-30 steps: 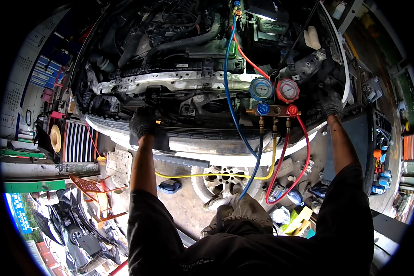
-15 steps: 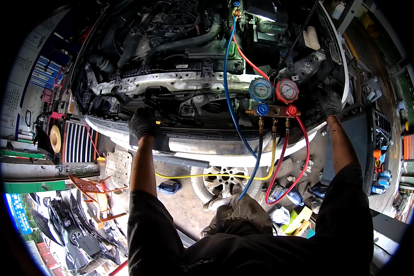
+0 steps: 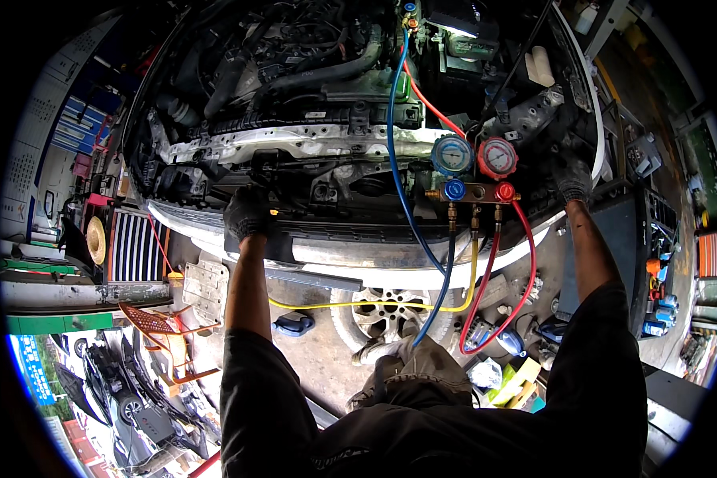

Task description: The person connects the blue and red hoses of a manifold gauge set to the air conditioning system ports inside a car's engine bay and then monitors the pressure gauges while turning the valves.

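Black-gloved hands [image 3: 248, 214], curved white bumper [image 3: 358, 256].

1 straw hat [image 3: 95, 240], 1 reddish-brown chair [image 3: 146, 320], 1 silver wheel [image 3: 373, 315]

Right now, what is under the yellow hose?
Under the yellow hose, a spoked wheel and floor show. The bumper covers the wheel's upper edge; anything below the wheel is hidden.

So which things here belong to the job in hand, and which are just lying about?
In use, it seems:
open car
left hand and right hand, both gloved, at its front
gauge set with its hoses

Apparently just lying about:
wheel
straw hat
orange-brown chair
blue container
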Action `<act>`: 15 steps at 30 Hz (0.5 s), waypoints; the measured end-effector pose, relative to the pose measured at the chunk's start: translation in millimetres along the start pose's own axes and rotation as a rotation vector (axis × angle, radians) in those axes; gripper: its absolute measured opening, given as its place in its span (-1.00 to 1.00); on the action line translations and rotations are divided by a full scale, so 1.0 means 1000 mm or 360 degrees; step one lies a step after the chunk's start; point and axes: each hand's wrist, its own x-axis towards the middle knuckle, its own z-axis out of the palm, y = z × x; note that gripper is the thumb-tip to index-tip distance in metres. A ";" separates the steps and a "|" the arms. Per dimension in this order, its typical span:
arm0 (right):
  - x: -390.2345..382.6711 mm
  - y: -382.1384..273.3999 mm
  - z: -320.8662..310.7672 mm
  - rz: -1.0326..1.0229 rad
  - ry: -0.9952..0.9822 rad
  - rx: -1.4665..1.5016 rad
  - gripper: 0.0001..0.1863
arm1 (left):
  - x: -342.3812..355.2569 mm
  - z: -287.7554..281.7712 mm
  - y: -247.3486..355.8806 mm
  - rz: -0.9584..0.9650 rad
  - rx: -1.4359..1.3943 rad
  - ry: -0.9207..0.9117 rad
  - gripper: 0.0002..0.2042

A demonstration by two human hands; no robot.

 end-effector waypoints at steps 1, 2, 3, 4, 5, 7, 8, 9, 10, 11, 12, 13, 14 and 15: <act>-0.001 -0.003 -0.003 -0.0014 -0.0030 -0.0004 -0.59 | -0.001 0.001 -0.002 -0.0009 0.0004 0.0001 -0.57; -0.001 -0.006 -0.006 -0.0021 -0.0058 -0.0008 -0.59 | -0.001 0.000 0.000 -0.0008 -0.0002 0.0002 -0.57; -0.001 -0.004 -0.006 -0.0020 -0.0054 -0.0008 -0.59 | -0.001 -0.001 0.001 -0.0008 -0.0008 0.0004 -0.57; 0.000 -0.002 -0.003 -0.0020 -0.0051 -0.0008 -0.59 | -0.001 -0.002 0.002 -0.0008 -0.0011 0.0003 -0.57; 0.000 0.001 -0.001 -0.0017 -0.0045 -0.0009 -0.59 | -0.001 -0.003 0.004 -0.0005 -0.0016 0.0002 -0.57; 0.002 0.009 0.005 -0.0057 0.0024 0.0051 -0.58 | 0.000 -0.004 0.007 0.0003 -0.0020 -0.0007 -0.57; 0.002 0.010 0.006 -0.0079 0.0055 0.0084 -0.58 | 0.000 -0.004 0.007 0.0000 -0.0022 -0.0002 -0.57; 0.003 0.011 0.007 -0.0068 0.0040 0.0054 -0.59 | 0.000 -0.004 0.006 -0.0003 -0.0024 0.0002 -0.57; 0.004 0.012 0.009 -0.0057 0.0024 0.0024 -0.59 | 0.000 -0.004 0.006 -0.0010 -0.0026 0.0004 -0.57; 0.004 0.009 0.008 -0.0048 0.0007 -0.0004 -0.59 | 0.000 -0.004 0.006 -0.0021 -0.0026 0.0006 -0.57; 0.003 0.007 0.007 -0.0040 -0.0001 0.0008 -0.60 | -0.001 -0.006 0.005 -0.0036 -0.0026 0.0005 -0.57; 0.002 0.005 0.005 -0.0032 -0.0009 0.0020 -0.60 | -0.002 -0.006 0.004 -0.0038 -0.0024 0.0011 -0.56; 0.002 0.003 0.003 -0.0023 -0.0014 0.0031 -0.60 | -0.002 -0.006 0.004 -0.0039 -0.0024 0.0018 -0.56; 0.002 0.005 0.004 -0.0046 -0.0002 0.0054 -0.60 | -0.001 -0.005 0.003 -0.0027 -0.0024 0.0032 -0.56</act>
